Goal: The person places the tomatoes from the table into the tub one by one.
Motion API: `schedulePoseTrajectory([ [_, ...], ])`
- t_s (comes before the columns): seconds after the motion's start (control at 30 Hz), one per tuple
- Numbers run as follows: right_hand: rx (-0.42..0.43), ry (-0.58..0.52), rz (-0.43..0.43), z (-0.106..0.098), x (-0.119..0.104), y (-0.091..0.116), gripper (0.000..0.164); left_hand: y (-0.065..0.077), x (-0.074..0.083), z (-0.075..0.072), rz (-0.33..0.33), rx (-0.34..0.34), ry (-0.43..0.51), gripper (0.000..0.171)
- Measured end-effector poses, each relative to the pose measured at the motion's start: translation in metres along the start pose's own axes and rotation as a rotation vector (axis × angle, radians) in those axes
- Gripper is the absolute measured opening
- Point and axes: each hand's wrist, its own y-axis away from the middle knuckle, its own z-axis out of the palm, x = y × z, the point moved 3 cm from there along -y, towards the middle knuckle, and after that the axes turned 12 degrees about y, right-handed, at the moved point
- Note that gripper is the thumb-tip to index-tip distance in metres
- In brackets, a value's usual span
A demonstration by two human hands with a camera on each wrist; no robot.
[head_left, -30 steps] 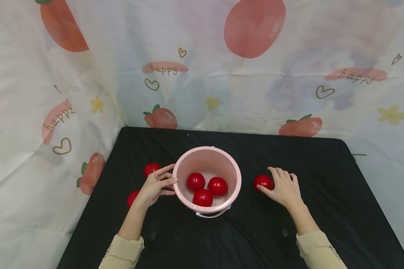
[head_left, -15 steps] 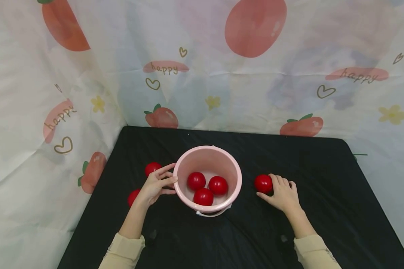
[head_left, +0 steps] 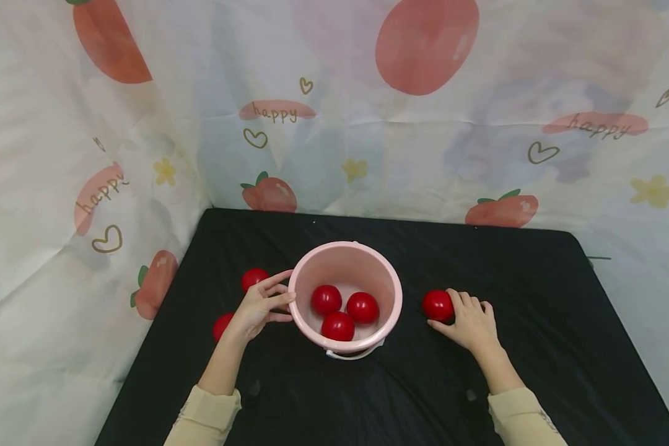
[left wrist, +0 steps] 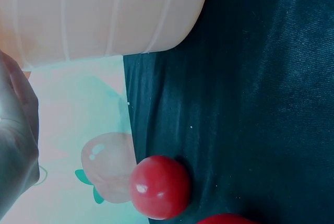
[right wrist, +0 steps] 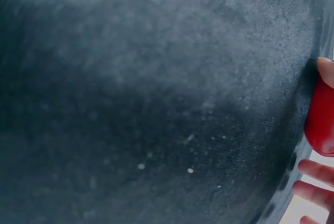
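Observation:
A pink bucket (head_left: 390, 260) stands upright in the middle of the black-covered table, with three red balls (head_left: 337, 326) lying inside. My left hand (head_left: 255, 308) holds the bucket at its left side, fingertips at the rim and outer wall. To the right of the bucket, my right hand (head_left: 471, 319) grips another red ball (head_left: 437, 305) between thumb and fingers. The right wrist view catches only part of this ball (right wrist: 322, 122) at its edge, with a fingertip over it. The bucket's ribbed outer wall (left wrist: 94, 15) fills the top of the left wrist view.
Two more red balls lie left of the bucket: one farther back (head_left: 253, 279), one partly behind the left wrist (head_left: 221, 326). The bucket's white handle (head_left: 354, 356) hangs at its near side. A printed curtain (head_left: 334, 74) borders the black table (head_left: 535, 279) at the back and left.
My right hand's fingers have drawn in around the ball from a wider spread. The left hand and bucket hold their place; the whole head view shifts slightly.

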Motion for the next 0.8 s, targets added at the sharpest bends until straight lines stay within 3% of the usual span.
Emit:
schedulePoseTrajectory([
  [0.3,0.028,0.017,-0.02,-0.014,0.001,-0.006,0.079,0.0,0.0,0.0,0.005,-0.001,-0.002,0.055],
  [0.6,0.193,0.031,-0.079,-0.071,-0.007,-0.026,0.078,0.0,0.001,0.001,0.004,-0.005,0.0,0.056],
  [0.8,0.3,0.007,-0.149,-0.115,-0.028,-0.036,0.077,0.0,0.0,0.0,-0.002,-0.002,0.003,0.056],
])
